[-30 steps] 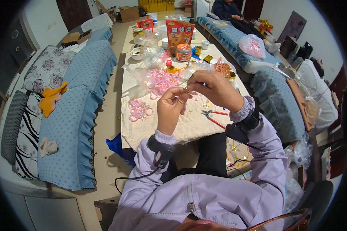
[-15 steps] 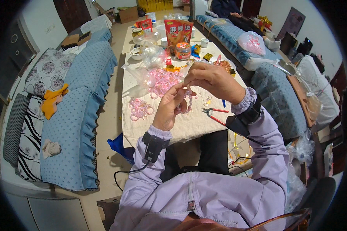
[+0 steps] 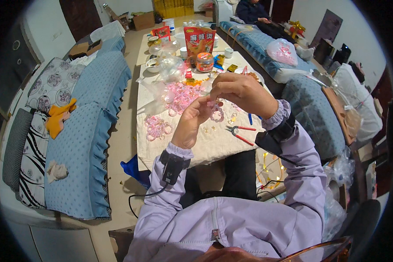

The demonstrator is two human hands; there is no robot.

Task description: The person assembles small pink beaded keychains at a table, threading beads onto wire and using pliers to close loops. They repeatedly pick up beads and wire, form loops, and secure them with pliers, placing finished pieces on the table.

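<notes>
Loop of pink beads (image 3: 222, 116), hanging downward, long axis near vertical, both hands (image 3: 191, 124) pinching its top

Living room, blue-covered sofas (image 3: 76, 170)

Blue sofas (image 3: 83, 157) stand left and upper right, pale floor (image 3: 123, 131) between; white wall (image 3: 41, 28) and dark door (image 3: 78, 19), upper left.

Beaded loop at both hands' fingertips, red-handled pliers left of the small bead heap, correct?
No: the head view shows the red-handled pliers right of the small bead heap. The beaded loop is at the fingertips of the left hand and right hand.
</notes>
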